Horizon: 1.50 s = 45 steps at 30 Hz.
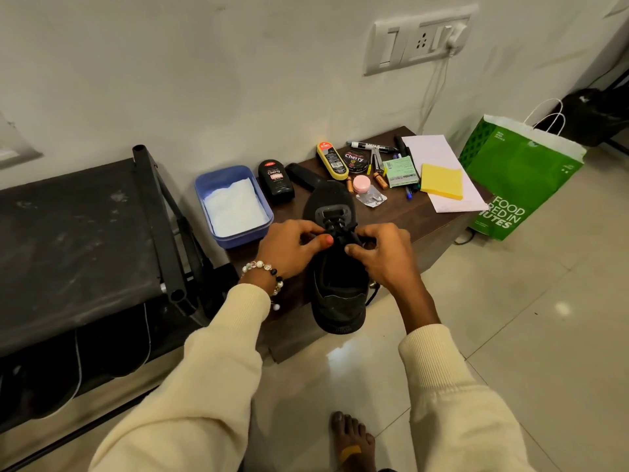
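Observation:
A black shoe (337,294) lies on the dark wooden table (425,216), heel toward me, toe pointing at the wall. Over its laced middle, my left hand (289,248) pinches the black lace (335,229) between thumb and fingers. From the other side my right hand (384,253) pinches the same lace. The knot area between my fingers is partly hidden.
A blue tub with white cloth (235,206), a black Cherry polish bottle (275,182), a polish tin (354,161), a yellow brush (332,160), pens, batteries, yellow sticky notes (441,181) and paper crowd the table. A black shoe rack (78,240) stands left, a green bag (517,175) right.

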Available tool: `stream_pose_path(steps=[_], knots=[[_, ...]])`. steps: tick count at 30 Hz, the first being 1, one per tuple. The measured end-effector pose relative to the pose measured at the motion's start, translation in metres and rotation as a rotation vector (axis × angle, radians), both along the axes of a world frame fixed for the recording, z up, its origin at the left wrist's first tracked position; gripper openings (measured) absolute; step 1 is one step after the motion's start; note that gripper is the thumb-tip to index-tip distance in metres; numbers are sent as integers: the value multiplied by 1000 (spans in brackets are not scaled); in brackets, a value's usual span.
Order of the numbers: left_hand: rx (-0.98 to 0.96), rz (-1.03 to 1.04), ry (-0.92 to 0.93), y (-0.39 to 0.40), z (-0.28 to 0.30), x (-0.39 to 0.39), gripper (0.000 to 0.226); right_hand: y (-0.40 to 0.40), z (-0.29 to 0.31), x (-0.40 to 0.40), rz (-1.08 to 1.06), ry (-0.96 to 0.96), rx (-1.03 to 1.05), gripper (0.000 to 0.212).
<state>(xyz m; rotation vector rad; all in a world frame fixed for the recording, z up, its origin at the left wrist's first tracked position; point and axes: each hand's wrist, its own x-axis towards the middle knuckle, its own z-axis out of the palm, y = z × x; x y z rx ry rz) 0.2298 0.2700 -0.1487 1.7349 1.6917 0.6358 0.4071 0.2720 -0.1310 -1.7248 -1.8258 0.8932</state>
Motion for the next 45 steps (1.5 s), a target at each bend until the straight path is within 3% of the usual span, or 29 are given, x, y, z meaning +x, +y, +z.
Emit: stream_pose_path(steps=[4, 7, 14, 19, 22, 24, 26, 32, 36, 45], knots=[[-3, 147, -230, 3, -5, 5, 10, 0, -2, 3, -69, 164, -121, 27], [-17, 199, -324, 3, -7, 5, 6, 0, -3, 8, -95, 302, -175, 19], [-89, 319, -371, 6, -13, 8, 17, 1, -4, 8, -265, 468, -230, 12], [-217, 505, -603, 6, -12, 5, 26, 2, 0, 9, -530, 696, -369, 10], [-227, 503, -576, 7, -10, 5, 21, 5, -3, 11, -449, 563, -309, 9], [-156, 403, -464, 7, -6, 5, 6, 6, -5, 14, -311, 398, -228, 5], [-76, 273, -322, 5, -1, 5, 10, 6, -6, 15, -204, 314, -210, 6], [-62, 205, -222, 5, -7, 9, 8, 4, -8, 9, -160, 278, -199, 10], [-81, 250, -51, 6, -6, 14, 21, 6, -12, 5, -209, 256, -203, 17], [-152, 334, -223, 7, -8, 10, 23, 5, -9, 1, -314, 331, -237, 25]])
